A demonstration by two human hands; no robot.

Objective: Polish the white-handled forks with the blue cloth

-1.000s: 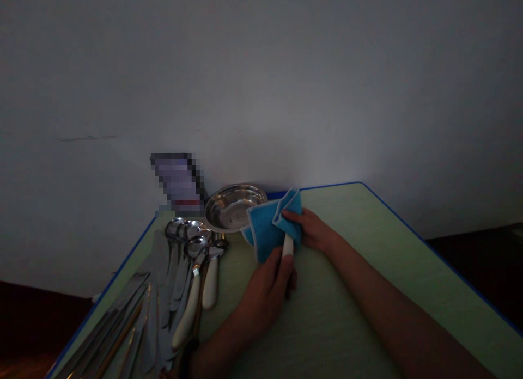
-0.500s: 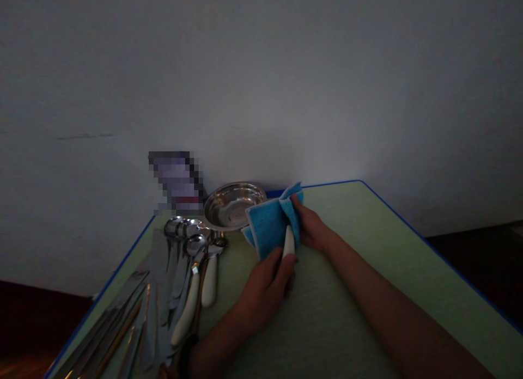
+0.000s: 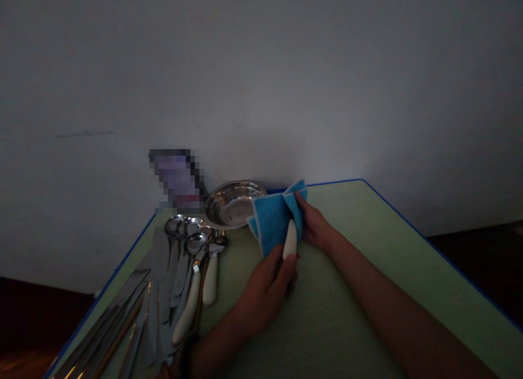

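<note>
Hiding most of the utensil, the blue cloth (image 3: 272,218) leaves only a white handle (image 3: 290,240) exposed; whether a spoon, knife or other piece is inside cannot be told. Handle slants up and away, its near end in the left hand (image 3: 265,286), its far end going into the cloth's folds. Cloth and handle lie near mid-table, just right of the steel bowl (image 3: 220,220). Cloth's left corner overlaps the bowl's rim in view; contact unclear.

Left forearm enters at the bottom edge, angled up to the right, a dark band (image 3: 188,354) at the wrist. Right forearm runs in from the lower right corner, angled up to the left; both elbows out of frame.

Left fingers: closed on the handle, thumb along its near end, the others curled beneath and partly lost in shadow. Right hand (image 3: 314,224): fingers closed on the cloth's right side, one digit visible near the upper fold, the rest behind fabric.

Left of the hands, spoons (image 3: 196,242) overlap with knives (image 3: 151,308); dim light and the lower edge make a count unreliable. Tilted panel (image 3: 177,175) at the table's (image 3: 347,215) far left is pixelated, content unreadable.
</note>
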